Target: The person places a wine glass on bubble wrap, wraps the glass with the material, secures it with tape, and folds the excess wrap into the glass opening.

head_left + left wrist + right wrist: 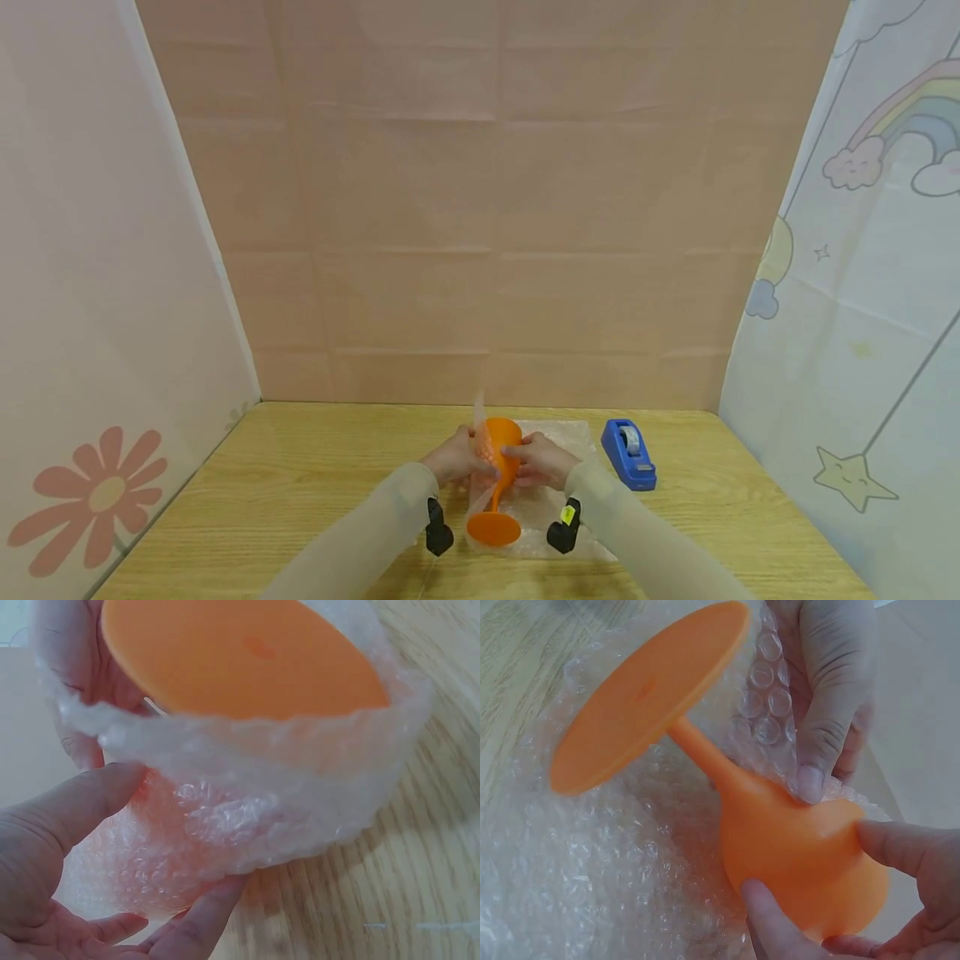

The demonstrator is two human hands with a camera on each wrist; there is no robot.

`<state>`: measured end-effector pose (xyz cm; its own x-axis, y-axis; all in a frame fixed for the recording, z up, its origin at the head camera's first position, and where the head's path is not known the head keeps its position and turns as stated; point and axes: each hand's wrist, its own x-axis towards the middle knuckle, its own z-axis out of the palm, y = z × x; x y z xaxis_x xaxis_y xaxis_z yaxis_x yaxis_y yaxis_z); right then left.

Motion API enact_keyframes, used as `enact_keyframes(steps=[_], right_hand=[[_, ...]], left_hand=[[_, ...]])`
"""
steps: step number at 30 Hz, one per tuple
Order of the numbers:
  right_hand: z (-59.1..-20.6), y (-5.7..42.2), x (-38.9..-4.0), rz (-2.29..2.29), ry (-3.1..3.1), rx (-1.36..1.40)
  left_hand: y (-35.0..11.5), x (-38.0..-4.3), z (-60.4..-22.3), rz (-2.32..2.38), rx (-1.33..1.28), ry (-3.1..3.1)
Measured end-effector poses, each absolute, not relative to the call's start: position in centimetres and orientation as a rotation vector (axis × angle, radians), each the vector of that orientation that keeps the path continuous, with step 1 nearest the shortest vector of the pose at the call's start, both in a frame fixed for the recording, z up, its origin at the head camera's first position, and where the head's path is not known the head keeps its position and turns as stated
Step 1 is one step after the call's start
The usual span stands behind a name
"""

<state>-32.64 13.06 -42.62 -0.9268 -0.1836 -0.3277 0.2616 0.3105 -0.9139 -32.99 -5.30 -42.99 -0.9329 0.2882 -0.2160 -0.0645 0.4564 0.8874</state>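
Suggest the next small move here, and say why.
Probably the left hand should fold the raised edge of the bubble wrap further over the orange goblet while the right hand steadies it. The left hand already holds wrap against the goblet's left side, but the right wrist view shows much of the bowl bare.

On my remote feed I see a wood-grain table (322, 454) bearing partly spread bubble wrap (534, 518) and, to its right, a blue tape dispenser (627, 458)
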Motion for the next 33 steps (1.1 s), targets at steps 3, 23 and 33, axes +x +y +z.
enact_keyframes(steps=[3, 23, 33], right_hand=[[-42.8, 13.2, -32.6, -1.692, 2.160, 0.059], [-44.0, 14.5, -33.3, -1.829, 1.871, -0.028], [-44.7, 15.4, -33.7, -1.861, 1.753, -0.099]], left_hand=[[-5.2, -33.1, -43.0, 1.452, 0.198, 2.400], [-4.0, -33.6, -42.6, 1.330, 0.273, 2.552], [-3.4, -33.3, -42.1, 1.240, 0.333, 2.638]])
